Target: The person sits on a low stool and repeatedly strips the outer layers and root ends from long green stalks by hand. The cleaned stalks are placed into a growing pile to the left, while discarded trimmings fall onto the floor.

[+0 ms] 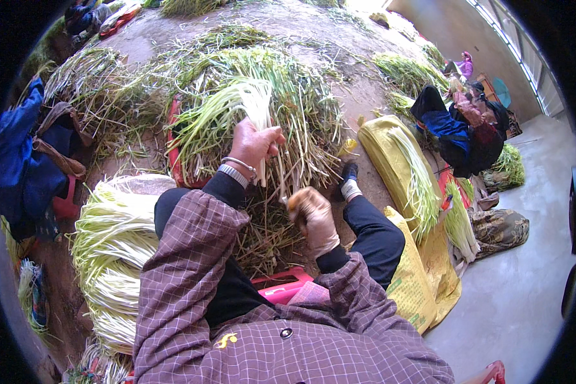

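My left hand [254,144], bare with a bracelet and a banded cuff at the wrist, grips a bunch of pale green-and-white leafy stalks [257,98]. The white ends point up and the thin leaves droop to the left. Just below and to the right, my right hand [315,222] wears a stained light glove. Its curled fingers pinch a thin stalk [283,198] near its white end. In front of both hands lies a large heap of untrimmed stalks [307,110] with dry, brownish leaves, against a red plastic frame [174,139].
Neatly layered pale stalks [115,249] are stacked at my left. To my right, yellow woven sacks [389,158] carry another bunch [415,182]. A pink plastic stool [283,285] shows between my legs. Seated people work at right [461,125] and left [19,153]. Plant scraps litter the floor.
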The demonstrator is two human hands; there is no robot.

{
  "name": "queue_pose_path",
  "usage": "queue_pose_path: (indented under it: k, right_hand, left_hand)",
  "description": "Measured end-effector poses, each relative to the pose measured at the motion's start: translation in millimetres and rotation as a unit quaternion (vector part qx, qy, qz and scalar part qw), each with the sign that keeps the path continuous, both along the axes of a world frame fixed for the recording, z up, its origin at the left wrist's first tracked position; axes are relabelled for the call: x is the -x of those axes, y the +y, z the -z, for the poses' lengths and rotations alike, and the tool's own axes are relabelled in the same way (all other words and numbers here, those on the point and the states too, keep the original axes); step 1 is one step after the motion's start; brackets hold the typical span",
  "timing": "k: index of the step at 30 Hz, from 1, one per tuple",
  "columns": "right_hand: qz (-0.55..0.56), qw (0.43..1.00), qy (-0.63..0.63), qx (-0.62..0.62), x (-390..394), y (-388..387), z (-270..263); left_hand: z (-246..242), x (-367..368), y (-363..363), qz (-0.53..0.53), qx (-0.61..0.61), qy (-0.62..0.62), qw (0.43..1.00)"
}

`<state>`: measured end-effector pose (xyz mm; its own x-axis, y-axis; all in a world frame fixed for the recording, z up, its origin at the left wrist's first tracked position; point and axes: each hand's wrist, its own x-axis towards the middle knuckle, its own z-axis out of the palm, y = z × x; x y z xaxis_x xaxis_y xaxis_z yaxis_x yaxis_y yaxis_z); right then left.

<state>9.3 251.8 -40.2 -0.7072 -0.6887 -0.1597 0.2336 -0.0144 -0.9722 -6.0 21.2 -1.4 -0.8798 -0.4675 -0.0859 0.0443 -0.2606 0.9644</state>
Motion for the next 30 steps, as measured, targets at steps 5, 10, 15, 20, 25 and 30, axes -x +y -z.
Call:
queue_pose_path:
  k: [5,10,15,20,25,30]
  right_hand:
    - [-0.005,0.981,0.134,-0.143,-13,10,45]
    - [0.022,0.999,0.034,-0.022,-4,-11,25]
    - [0.034,0.999,-0.005,0.016,-4,-57,2]
    - [0.008,0.995,-0.040,0.089,6,-64,14]
    - [-0.001,0.979,0.077,-0.188,38,-60,72]
    - [0.147,0.858,0.439,-0.222,67,-67,133]
  left_hand:
    - [-4,-4,-7,-0.031,-0.018,0.010,0.999]
    - [1,1,1,-0.040,-0.047,0.019,0.998]
    - [5,-3,4,0.025,-0.063,0.026,0.997]
    - [-6,-11,-5,0.051,-0.034,-0.004,0.998]
    - [-35,-20,-32,-0.164,0.032,0.147,0.975]
    - [-47,-31,-51,-0.149,-0.105,0.208,0.961]
